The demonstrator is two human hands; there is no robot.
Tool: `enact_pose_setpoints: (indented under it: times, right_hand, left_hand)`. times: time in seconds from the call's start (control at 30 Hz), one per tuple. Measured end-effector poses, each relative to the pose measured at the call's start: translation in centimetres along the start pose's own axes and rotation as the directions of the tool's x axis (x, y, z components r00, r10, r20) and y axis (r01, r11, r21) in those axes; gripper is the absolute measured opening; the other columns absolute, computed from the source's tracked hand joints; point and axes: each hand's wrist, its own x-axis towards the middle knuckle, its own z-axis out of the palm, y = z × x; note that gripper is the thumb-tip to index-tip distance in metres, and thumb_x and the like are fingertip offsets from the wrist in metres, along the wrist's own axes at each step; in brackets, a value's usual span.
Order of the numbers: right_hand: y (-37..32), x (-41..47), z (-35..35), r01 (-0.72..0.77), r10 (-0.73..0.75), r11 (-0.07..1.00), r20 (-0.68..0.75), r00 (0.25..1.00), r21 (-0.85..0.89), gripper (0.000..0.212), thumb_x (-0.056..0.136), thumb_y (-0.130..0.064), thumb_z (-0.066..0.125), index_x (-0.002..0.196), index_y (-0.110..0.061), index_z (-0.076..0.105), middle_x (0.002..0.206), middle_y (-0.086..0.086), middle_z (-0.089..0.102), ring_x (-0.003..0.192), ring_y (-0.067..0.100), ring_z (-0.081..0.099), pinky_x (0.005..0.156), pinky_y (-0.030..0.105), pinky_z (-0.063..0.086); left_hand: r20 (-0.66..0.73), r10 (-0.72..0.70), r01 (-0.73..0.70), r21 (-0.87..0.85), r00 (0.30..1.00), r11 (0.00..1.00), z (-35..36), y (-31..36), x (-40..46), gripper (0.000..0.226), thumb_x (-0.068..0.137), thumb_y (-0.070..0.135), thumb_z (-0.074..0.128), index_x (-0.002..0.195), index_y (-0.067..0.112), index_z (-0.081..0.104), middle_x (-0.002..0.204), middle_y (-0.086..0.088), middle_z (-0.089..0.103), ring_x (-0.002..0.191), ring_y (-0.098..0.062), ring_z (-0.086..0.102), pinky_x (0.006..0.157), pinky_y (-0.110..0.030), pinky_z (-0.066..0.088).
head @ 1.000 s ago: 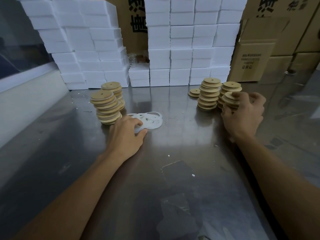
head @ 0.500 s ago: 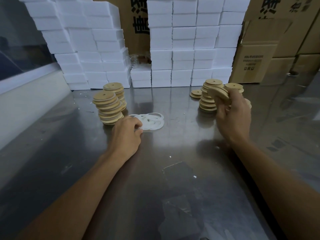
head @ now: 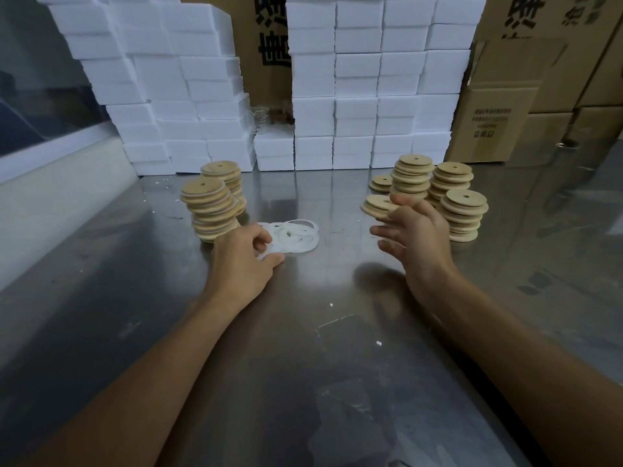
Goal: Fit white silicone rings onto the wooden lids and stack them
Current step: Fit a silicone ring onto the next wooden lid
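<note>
Two wooden-lid stacks (head: pixel 215 205) stand just beyond the left hand (head: pixel 244 261), apparently finished; four more stacks (head: pixel 438 193) wait behind the right hand (head: pixel 416 235), probably unringed. Left fingers (head: pixel 261 241) curl loosely onto the pile of white silicone rings (head: pixel 295 235), pinching at one. Right fingers, mostly spread, hold one lifted lid (head: pixel 377 205) by its edge. Much remains.

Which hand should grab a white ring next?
Probably the left hand: its fingers already touch the ring pile, while the right hand holds a wooden lid.
</note>
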Motion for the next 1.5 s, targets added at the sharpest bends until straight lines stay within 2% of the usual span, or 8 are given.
enact_pose_setpoints:
  times: [0.2,0.43,0.63,0.8,0.9,1.07,1.27,1.5]
  right_hand:
    - [1.1,-0.4,0.5,0.159,-0.166,0.965,-0.016,0.986,-0.21,0.028,0.092,-0.016,0.065,0.116,-0.022,0.053,0.109,0.005,0.066,0.082,0.013,0.07,0.055,0.018,0.051]
    - [1.5,-0.2,0.2,0.164,-0.17,0.942,0.005,0.985,-0.292,0.036,0.093,-0.021,0.066,0.128,-0.016,0.057,0.112,0.0,0.067,0.1,0.014,0.066,0.076,0.027,0.058]
    - [1.6,-0.2,0.2,0.173,-0.181,0.954,-0.009,0.984,-0.246,0.036,0.095,-0.016,0.062,0.129,-0.021,0.051,0.099,0.004,0.067,0.087,0.014,0.065,0.054,0.016,0.05]
    - [1.7,-0.1,0.2,0.15,-0.156,0.947,0.002,0.988,-0.285,0.03,0.095,-0.021,0.062,0.123,-0.024,0.054,0.111,0.004,0.065,0.094,0.016,0.064,0.072,0.031,0.058]
    - [1.6,-0.3,0.1,0.177,-0.183,0.935,0.01,0.983,-0.306,0.032,0.094,-0.021,0.064,0.123,-0.025,0.053,0.109,-0.001,0.064,0.098,0.016,0.065,0.083,0.039,0.058]
    - [1.7,-0.3,0.2,0.21,-0.212,0.941,0.02,0.977,-0.266,0.014,0.096,-0.011,0.058,0.1,-0.023,0.054,0.102,0.006,0.067,0.086,0.016,0.066,0.059,0.023,0.057]
    - [1.6,-0.4,0.7,0.195,-0.179,0.951,0.088,0.98,-0.241,0.017,0.095,-0.005,0.055,0.088,-0.01,0.07,0.104,0.009,0.068,0.092,0.02,0.066,0.073,0.031,0.062]
    - [1.6,-2.1,1.7,0.241,-0.12,0.931,0.394,0.911,-0.273,0.05,0.091,-0.051,0.052,0.1,-0.006,0.071,0.098,0.012,0.071,0.088,0.023,0.07,0.072,0.036,0.062]
  left_hand:
    - [0.0,0.053,-0.053,0.095,0.999,0.994,-0.3,0.2,-0.1,0.021,0.084,0.006,0.073,0.105,0.008,0.07,0.08,0.0,0.066,0.078,-0.018,0.062,0.079,-0.036,0.055]
    - [0.03,0.137,-0.14,0.141,0.99,0.98,-0.5,0.7,0.0,0.032,0.083,-0.005,0.066,0.113,0.008,0.068,0.097,-0.011,0.068,0.092,-0.025,0.061,0.078,-0.042,0.054]
    - [0.043,0.156,-0.161,0.146,0.987,0.976,-1.0,0.8,0.2,0.031,0.081,-0.003,0.062,0.109,0.009,0.064,0.084,-0.002,0.062,0.082,-0.019,0.056,0.069,-0.035,0.051]
    - [0.067,0.13,-0.141,0.191,0.989,0.971,-1.2,0.1,0.4,0.029,0.086,-0.002,0.061,0.112,0.006,0.07,0.102,-0.009,0.067,0.088,-0.014,0.055,0.076,-0.024,0.044]
    - [0.1,0.208,-0.22,0.133,0.973,0.966,-1.5,0.3,0.6,0.022,0.088,-0.002,0.064,0.106,0.005,0.074,0.099,-0.009,0.068,0.083,-0.013,0.052,0.074,-0.016,0.034]
    - [0.122,0.107,-0.081,-0.202,0.987,0.976,-1.4,1.4,0.3,0.013,0.088,0.002,0.068,0.089,0.013,0.074,0.078,0.005,0.067,0.061,-0.008,0.062,0.064,-0.014,0.048]
    - [0.364,0.023,0.276,-0.746,0.931,0.606,-2.0,3.0,0.1,0.005,0.082,0.001,0.067,0.082,0.005,0.07,0.067,-0.01,0.064,0.057,-0.018,0.062,0.055,-0.025,0.057]
    - [0.393,-0.101,0.397,-0.817,0.914,0.418,-0.6,3.5,-0.4,0.006,0.079,0.006,0.067,0.085,0.004,0.068,0.075,-0.008,0.072,0.069,-0.017,0.069,0.054,-0.022,0.056]
